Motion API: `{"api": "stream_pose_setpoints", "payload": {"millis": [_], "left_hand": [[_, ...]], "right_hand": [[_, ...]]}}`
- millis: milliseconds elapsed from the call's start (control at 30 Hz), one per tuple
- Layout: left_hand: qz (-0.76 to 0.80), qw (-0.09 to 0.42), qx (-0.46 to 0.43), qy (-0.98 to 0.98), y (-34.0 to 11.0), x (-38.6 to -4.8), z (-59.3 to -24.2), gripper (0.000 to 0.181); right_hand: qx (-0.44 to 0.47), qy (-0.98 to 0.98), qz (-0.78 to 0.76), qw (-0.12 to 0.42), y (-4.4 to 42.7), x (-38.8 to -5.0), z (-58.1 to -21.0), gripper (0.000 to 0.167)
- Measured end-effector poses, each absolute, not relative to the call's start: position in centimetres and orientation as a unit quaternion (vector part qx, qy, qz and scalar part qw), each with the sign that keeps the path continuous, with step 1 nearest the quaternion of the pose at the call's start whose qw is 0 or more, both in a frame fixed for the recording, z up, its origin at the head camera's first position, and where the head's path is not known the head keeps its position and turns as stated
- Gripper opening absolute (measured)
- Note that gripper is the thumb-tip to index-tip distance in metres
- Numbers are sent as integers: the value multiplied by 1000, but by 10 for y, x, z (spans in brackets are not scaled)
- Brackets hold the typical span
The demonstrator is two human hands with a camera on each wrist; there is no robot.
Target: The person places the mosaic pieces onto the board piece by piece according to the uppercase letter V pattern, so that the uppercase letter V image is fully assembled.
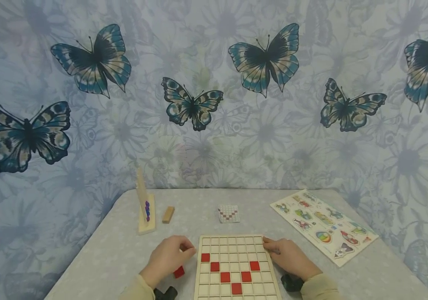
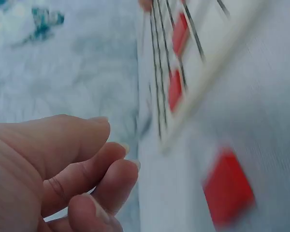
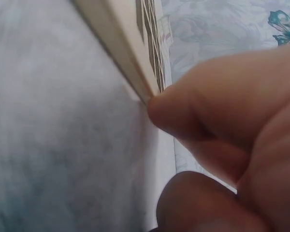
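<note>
A pale wooden grid board lies at the front of the table, several red square tiles sitting in its cells in a V shape. My right hand holds the board's far right corner, with the thumb against its edge. To the left of the board hovers my left hand, its fingers loosely bent with nothing between them. One loose red tile lies on the table below that hand, also visible, blurred, in the left wrist view. Behind the board is a small card with a printed grid pattern.
At the back left stands an upright wooden board on a base, with purple pieces on it. A small wooden block lies beside it. A picture puzzle board occupies the right side. Butterfly-patterned cloth hangs behind the table.
</note>
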State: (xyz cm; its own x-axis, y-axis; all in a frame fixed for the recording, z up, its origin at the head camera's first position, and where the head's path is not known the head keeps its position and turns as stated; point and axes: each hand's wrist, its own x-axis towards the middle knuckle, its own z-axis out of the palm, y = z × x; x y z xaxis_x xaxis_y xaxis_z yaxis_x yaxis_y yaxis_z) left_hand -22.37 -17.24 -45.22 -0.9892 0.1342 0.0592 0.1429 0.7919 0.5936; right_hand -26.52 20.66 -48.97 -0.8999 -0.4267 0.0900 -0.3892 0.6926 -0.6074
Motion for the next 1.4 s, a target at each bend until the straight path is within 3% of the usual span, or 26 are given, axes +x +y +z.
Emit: {"api": "stream_pose_setpoints", "payload": {"millis": [200, 400, 600, 967, 1400], "left_hand": [[-301, 12, 17, -954, -211, -223, -474, 15], [-341, -45, -59, -937, -222, -219, -482, 29], [-372, -89, -138, -914, -222, -217, -484, 28], [-381, -91, -152, -907, -228, -221, -489, 28], [-383, -64, -169, -906, -229, -219, -485, 20]], "right_hand": [[-226, 920, -318, 37, 215, -266, -488, 34], [-232, 916, -324, 43, 219, -267, -489, 33], [-227, 914, -334, 41, 216, -265, -491, 31], [-224, 904, -360, 49, 210, -262, -489, 34], [-216, 916, -338, 22, 207, -263, -489, 33]]}}
